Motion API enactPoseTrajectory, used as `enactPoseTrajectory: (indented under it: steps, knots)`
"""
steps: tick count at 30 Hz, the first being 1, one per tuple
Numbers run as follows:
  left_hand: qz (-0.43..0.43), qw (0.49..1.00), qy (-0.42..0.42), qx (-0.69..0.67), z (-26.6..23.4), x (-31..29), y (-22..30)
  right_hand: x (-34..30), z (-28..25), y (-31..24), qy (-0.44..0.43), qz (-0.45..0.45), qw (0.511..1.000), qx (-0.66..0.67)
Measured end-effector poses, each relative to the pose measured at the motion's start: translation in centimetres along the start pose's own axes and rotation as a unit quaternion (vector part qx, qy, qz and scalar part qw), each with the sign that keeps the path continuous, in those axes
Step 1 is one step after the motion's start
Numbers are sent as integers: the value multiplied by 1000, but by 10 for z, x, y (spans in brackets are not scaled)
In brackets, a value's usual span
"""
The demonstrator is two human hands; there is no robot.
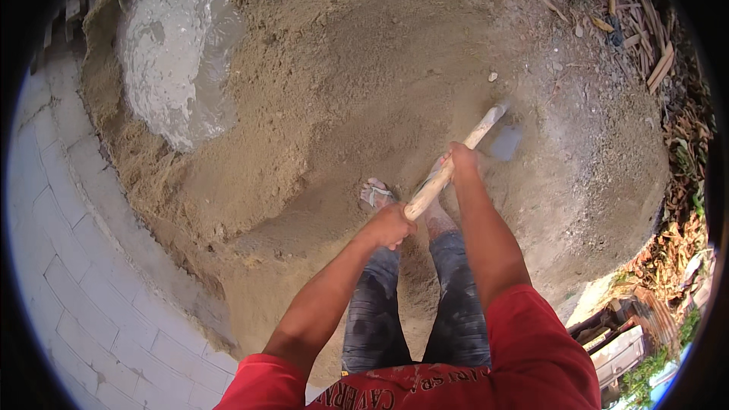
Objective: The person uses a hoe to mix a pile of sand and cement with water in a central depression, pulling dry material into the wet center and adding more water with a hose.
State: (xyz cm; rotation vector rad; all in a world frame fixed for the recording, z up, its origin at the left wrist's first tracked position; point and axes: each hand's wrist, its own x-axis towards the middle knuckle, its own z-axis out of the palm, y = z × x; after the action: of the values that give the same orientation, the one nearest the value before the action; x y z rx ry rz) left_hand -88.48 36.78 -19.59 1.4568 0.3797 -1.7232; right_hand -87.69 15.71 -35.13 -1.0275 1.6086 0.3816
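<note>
Take the broad pool of wet grey, cement-like mix (176,61) as your landmark; it lies far out to your left, ringed along its right and near sides by coarse brown sand (334,99). You have the thick, pale, round wooden handle (437,184) well to the right of that pool and nearer to you, slanting so that its far end points away and to the right.

Your left hand (391,225) is wrapped around the handle at its near end, the part closer to the pool. Your right hand (462,158) also grasps the handle, higher along it and farther right from the pool. Just beside the handle's far end, across the sand from the pool, shows a flat bluish-grey patch (506,142); you cannot tell from this view whether it joins the handle.

Your sandalled left foot (377,193) stands on the sand, nearer to you than the pool and to its right; your right foot (440,165) is partly hidden behind the handle. A wall of pale grey blocks (83,258) curves on the near-left side of the pool, while dry sticks and brown leaves (687,144) lie far to its right.
</note>
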Motion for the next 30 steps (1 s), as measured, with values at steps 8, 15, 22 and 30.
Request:
enactPoseTrajectory:
  steps: [8,15,22,30]
  knots:
    - [-45,985,139,92,-147,-243,-43,-207,194,72,-175,93,963,182]
    - [-58,975,172,125,-174,-463,-47,-422,232,86,-243,125,941,202]
    - [-72,978,106,166,-133,-517,-72,-491,152,107,-329,137,905,234]
    - [125,976,-21,-177,136,-351,-112,-294,-113,62,-152,18,988,33]
